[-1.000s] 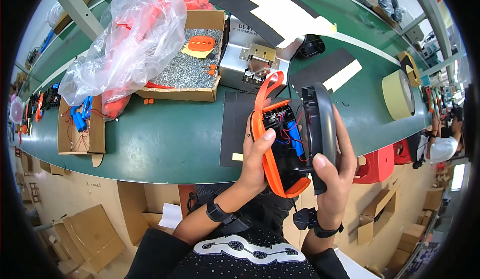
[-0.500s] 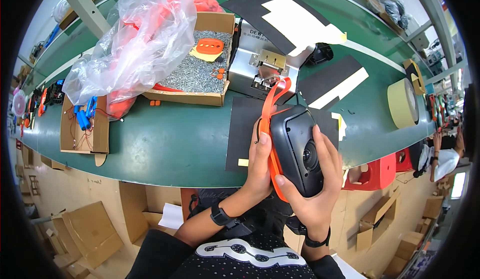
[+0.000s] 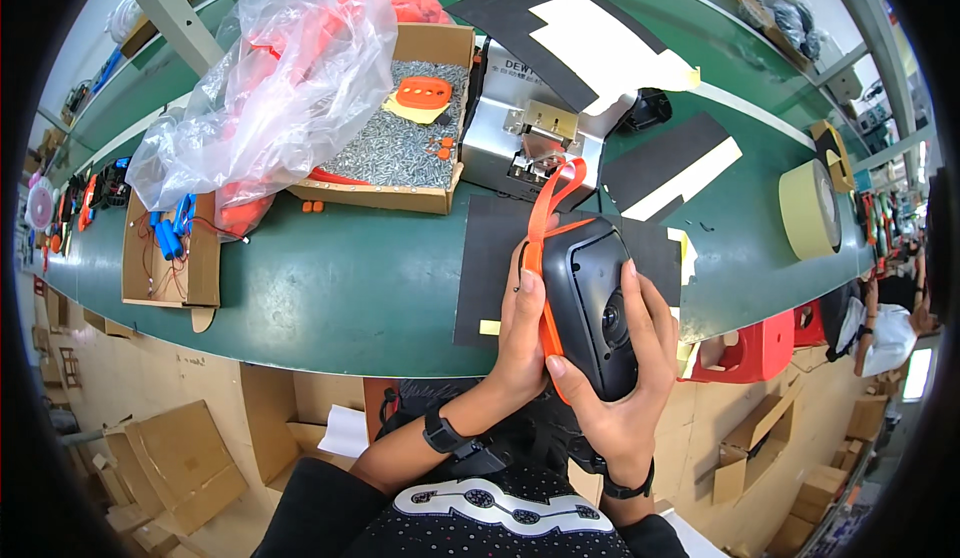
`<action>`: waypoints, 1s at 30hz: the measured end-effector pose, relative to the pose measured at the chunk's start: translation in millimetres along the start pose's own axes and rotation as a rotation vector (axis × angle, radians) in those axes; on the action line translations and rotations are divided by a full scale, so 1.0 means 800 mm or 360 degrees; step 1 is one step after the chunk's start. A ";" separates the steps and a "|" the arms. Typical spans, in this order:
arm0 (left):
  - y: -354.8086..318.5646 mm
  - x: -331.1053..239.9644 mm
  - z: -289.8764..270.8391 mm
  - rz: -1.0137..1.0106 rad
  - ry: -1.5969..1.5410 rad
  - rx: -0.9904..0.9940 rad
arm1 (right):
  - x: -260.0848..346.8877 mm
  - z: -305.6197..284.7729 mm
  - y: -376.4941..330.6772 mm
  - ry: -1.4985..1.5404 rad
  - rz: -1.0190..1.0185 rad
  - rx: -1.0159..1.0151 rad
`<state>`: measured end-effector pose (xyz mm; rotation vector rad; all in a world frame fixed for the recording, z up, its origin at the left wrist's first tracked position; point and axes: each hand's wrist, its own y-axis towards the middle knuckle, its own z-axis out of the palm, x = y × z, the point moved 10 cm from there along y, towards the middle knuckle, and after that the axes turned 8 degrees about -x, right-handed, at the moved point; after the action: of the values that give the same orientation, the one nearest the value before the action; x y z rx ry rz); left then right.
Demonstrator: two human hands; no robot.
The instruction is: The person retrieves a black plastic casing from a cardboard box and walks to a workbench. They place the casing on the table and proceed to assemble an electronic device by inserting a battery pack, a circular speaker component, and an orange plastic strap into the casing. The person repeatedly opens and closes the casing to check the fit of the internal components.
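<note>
Black-orange device (image 3: 598,303) clasped between left hand (image 3: 523,333) and right hand (image 3: 625,398) — both gripping.

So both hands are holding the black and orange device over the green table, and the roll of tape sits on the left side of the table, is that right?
Not quite. The roll of tape sits on the right side of the green table, not the left, as the head view shows. The rest holds: the left hand and right hand both hold the black and orange device over the table.

Left hand (image 3: 518,333) and right hand (image 3: 622,398) both raised, fingers curled in a grip; forearms enter from below.
</note>
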<state>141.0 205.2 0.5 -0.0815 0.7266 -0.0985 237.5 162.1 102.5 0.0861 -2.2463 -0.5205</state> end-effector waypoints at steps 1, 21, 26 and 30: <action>0.000 0.000 0.000 0.0004 -0.0001 0.0005 | 0.000 0.000 -0.001 0.0012 0.0006 -0.0006; -0.003 0.008 -0.015 -0.0250 -0.0350 -0.0060 | -0.027 -0.005 -0.005 0.0693 0.0347 0.0318; -0.002 0.014 -0.009 -0.0421 -0.0326 -0.0031 | -0.058 -0.022 -0.017 0.0752 0.0634 0.0114; -0.002 0.014 -0.013 -0.0465 -0.0174 0.0025 | -0.067 0.005 -0.037 0.1019 0.0963 0.0224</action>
<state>142.1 201.9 -14.6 -0.1767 0.6012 -0.3758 267.4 148.4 51.0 -0.3076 -1.5632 0.0080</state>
